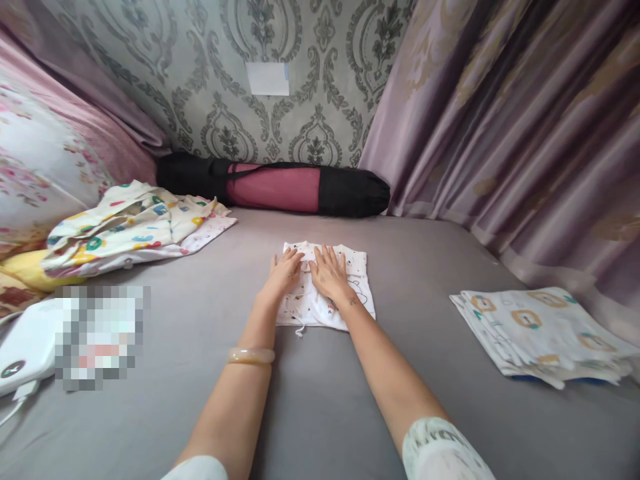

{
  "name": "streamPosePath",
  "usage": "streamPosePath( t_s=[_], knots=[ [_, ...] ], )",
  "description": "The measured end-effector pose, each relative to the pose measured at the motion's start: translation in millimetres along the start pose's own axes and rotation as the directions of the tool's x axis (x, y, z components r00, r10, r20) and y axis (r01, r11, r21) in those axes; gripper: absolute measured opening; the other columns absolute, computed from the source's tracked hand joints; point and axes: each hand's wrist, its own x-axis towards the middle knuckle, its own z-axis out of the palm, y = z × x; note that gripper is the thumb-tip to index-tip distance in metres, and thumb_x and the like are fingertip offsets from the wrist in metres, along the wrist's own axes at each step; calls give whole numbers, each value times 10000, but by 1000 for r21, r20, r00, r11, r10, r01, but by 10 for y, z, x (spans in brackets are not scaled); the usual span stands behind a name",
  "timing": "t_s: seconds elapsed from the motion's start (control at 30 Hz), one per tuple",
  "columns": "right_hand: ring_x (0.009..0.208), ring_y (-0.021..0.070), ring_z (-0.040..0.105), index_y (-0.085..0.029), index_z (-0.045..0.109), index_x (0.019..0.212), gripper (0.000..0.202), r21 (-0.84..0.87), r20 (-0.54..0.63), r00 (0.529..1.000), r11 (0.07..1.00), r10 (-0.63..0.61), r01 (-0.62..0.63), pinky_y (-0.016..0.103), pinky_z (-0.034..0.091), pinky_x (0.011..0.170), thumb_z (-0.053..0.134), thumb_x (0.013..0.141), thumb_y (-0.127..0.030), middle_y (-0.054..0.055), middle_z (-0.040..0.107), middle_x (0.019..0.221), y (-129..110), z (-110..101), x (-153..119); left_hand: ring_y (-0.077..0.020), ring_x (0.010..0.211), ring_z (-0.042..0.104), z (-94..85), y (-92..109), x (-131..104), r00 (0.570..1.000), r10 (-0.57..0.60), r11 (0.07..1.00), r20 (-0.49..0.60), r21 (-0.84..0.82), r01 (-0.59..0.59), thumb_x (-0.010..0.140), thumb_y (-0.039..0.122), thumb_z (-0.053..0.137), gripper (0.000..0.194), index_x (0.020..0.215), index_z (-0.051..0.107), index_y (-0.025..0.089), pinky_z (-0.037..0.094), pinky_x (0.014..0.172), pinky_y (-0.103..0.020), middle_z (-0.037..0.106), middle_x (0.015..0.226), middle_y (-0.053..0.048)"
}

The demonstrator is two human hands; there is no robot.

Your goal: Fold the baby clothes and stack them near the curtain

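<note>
A small white garment [357, 265] with tiny prints and a thin tie string at its lower edge lies folded flat on the grey sheet. My left hand [287, 270] rests flat on its upper left part, fingers extended. Beside it, my right hand [330, 272] presses on the upper middle of the cloth with fingers stretched out. The two hands are close together, and neither grasps the fabric. A line-drawn figure on the garment is partly covered by my right hand and wrist.
Patterned clothes [135, 223] are heaped at the left by a floral pillow [45, 153]. A white device [30, 347] with a cable lies below them. Folded printed cloths [545, 333] are at the right. A black and maroon bag [275, 189] lies along the wall.
</note>
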Motion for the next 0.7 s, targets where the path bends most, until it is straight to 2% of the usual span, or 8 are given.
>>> streamPosePath(
  t_s=[0.07,0.2,0.3,0.4,0.5,0.6,0.7],
  knots=[
    [1484,257,66,-146,262,1530,583,-14,-33,999,999,29,-29,513,-20,1167,193,1014,-410,101,156,1612,26,10,-8,-283,1428,304,28,17,15,1000,19,1000,-11,1,-19,951,209,351,402,1294,557,249,144,1150,-590,458,1472,-118],
    [1473,262,119,-148,302,1516,570,-30,2,999,998,54,-54,520,37,1167,195,1010,-388,91,250,1588,63,80,-9,-275,1426,312,125,15,20,999,28,998,43,53,-30,968,253,341,413,1334,532,240,159,1158,-574,450,1483,-108],
    [1472,257,118,-152,294,1518,571,-40,11,998,997,64,-64,509,55,1168,192,1007,-386,82,253,1589,65,99,0,-272,1429,306,167,-8,1,996,45,994,78,93,-52,978,268,325,421,1353,515,244,160,1161,-579,439,1493,-97],
    [1477,254,100,-157,270,1527,581,-24,61,996,998,66,-65,509,52,1169,177,1007,-400,81,219,1600,71,33,9,-286,1424,312,127,6,0,994,26,991,103,126,-39,975,269,339,417,1352,515,251,173,1150,-605,427,1501,-95],
    [1480,257,91,-172,244,1535,591,19,127,990,998,54,-57,521,59,1165,143,1008,-420,87,180,1610,114,-93,12,-291,1391,368,29,84,49,989,4,986,145,164,-28,977,280,350,388,1310,546,242,166,1135,-638,480,1457,-108],
    [1485,264,53,-178,252,1532,577,-18,49,997,998,61,-61,546,12,1159,152,1008,-399,101,151,1615,192,-184,-4,-261,1379,390,-31,203,135,994,79,971,81,219,-96,992,292,315,398,1327,521,228,159,1153,-598,494,1444,-110],
    [1484,270,53,-207,286,1522,555,-70,24,998,996,65,-63,559,1,1155,193,1005,-383,91,163,1614,268,-181,-29,-263,1440,282,29,288,214,990,138,945,35,294,-142,1003,338,276,459,1404,447,196,163,1169,-538,399,1519,-113]
  ],
)
